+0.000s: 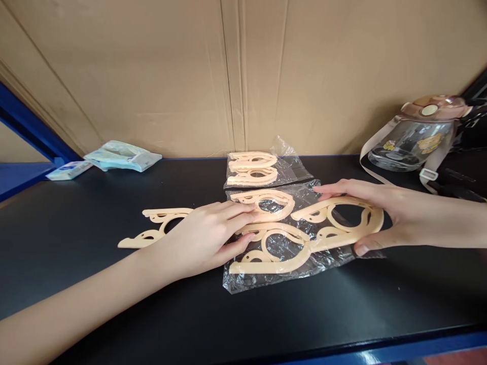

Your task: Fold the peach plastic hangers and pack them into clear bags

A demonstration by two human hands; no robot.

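My right hand (380,213) grips the rounded end of a cream folding hanger (344,238), its thumb on the near side and fingers over the far side. The hanger's other end lies over a clear plastic bag (216,284). My left hand (216,230) lies with fingers stretched over the bag's left part, touching the hangers there; its fingertips partly cover them. Two folded hangers (283,266) show in or on this bag; I cannot tell exactly which. Partly behind my left hand, another folded hanger (142,238) rests on the black surface.
Behind stands a second clear bag (289,170) with folded hangers (253,161). Two light blue packets (124,156) lie at the back left. A clear bottle with a brown lid (413,142) and strap stands back right. Cardboard (171,76) forms the rear wall; a blue edge (399,352) runs in front.
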